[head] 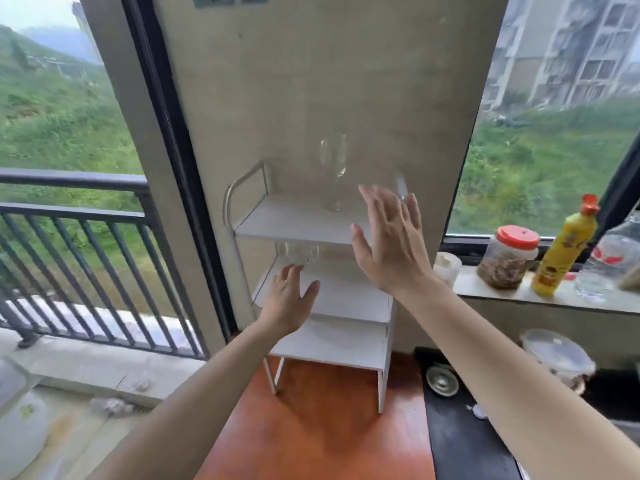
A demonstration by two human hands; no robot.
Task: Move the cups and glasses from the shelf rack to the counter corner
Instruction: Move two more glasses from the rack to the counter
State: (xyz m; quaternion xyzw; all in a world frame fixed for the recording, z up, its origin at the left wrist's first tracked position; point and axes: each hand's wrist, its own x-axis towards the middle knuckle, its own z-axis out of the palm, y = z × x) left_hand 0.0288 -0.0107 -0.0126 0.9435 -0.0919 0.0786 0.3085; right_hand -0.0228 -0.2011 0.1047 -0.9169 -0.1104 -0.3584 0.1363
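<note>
Nearest, along the lower edge: orange-brown tabletop (pixel 311 434), with a black stove top (pixel 464 441) against its right side and a round metal burner cap (pixel 442 380) on that. Low at far left, a white plastic jug (pixel 20 427) on the balcony floor.

Over the tabletop, two bare forearms. Left grip (pixel 289 299) spread, fingers straight, holding nothing, at the front of the rack's middle shelf, fingertips just short of a clear glass mug (pixel 298 252). Right grip (pixel 391 244) higher, also spread wide and empty, level with the top shelf and covering its right front corner.

Behind the hands, standing on the tabletop against the wall: white three-tier shelf rack (pixel 287 220).
- Top shelf: an upright wine glass (pixel 333 171), apart from both hands. To its right a second glass (pixel 400 183), partly hidden behind the right fingertips, shape hard to make out.
- Middle shelf, back left: the mug, blurred; one or two side by side, cannot tell.

Right of the rack, on the window ledge (pixel 485 292):
- small white tub (pixel 447 266)
- red-lidded jar (pixel 509 258)
- yellow bottle (pixel 564 251) with an orange cap
- clear plastic bottle (pixel 609 265)

Under the ledge, a lidded clear container (pixel 554 355).

Farthest: beige wall pillar (pixel 329 81), dark balcony railing (pixel 69 216) at left, green slope and apartment blocks through the windows.
</note>
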